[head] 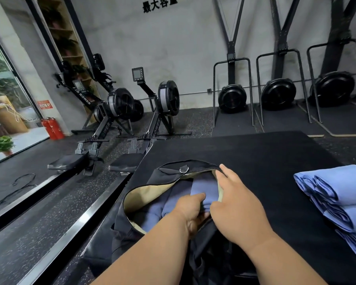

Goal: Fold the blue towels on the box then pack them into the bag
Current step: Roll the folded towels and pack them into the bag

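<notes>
While both hands work inside the open black bag [169,175], which lies on the black box top [265,153] w/ its tan lining showing, the left hand [190,211] sits in the mouth of the bag w/ thumb laid flat on top of a folded blue towel [203,190] and the other fingers curled down beneath its near edge, pinching it. The right hand [237,204] lies palm-down just beside it, fingers straight & close together, forefinger reaching along the bag's zipper rim, thumb against the same towel; can't tell if the fingertips press the fabric or the rim. More blue towels [152,208] are already packed in the bag to the left of that one, rolled side by side. A stack of folded blue towels [343,200] rests on the box at the right edge, well apart from the bag. Beyond the box: two rowing machines [119,112] on the speckled floor, three fan-wheel machines [277,95] against the grey wall, red fire extinguishers [53,128] by the window at left.
</notes>
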Motion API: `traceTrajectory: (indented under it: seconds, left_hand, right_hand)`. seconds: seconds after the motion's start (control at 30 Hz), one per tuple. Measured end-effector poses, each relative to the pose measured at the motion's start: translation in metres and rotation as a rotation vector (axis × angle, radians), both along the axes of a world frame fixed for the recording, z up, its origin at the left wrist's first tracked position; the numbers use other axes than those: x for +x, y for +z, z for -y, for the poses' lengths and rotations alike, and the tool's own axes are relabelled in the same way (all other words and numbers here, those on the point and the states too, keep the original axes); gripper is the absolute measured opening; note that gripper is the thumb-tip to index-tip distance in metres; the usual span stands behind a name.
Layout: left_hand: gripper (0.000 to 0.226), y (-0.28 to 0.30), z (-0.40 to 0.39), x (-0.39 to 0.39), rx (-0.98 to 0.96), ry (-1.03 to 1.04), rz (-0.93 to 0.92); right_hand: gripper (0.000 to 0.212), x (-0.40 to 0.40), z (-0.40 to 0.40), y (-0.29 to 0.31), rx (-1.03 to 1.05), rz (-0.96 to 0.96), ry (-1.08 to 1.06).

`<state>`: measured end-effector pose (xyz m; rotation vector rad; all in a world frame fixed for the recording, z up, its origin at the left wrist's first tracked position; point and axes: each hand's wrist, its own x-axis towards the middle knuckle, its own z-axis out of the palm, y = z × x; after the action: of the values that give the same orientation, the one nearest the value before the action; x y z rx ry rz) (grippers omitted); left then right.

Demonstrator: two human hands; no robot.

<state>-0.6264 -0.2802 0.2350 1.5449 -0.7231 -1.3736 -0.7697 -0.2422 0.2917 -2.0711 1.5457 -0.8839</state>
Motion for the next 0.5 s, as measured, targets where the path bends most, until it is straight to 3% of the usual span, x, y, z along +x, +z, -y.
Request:
traceTrajectory:
  seconds: [0.2,0.3,0.4,0.5]
  left_hand:
    - [0.044,-0.012,0.017,-0.006,0.024,0.061,0.053]
    - [0.044,-0.016,0.019,-0.004,0.024,0.041,0.086]
    - [0.065,-0.006,0.009,-0.002,0.057,-0.05,0.243]
    - [0.052,0.003,-0.008,0.003,0.064,-0.191,0.532]
  right_hand:
    - [0.079,-0.004,0.003,-0.005,0.004,0.004,-0.006]
    - [0.08,-0.006,0.003,-0.005,0.013,0.012,-0.002]
    - [0.08,-0.008,0.003,-0.007,0.016,0.013,0.005]
    - [0.081,-0.009,0.003,-0.009,0.027,0.016,0.016]
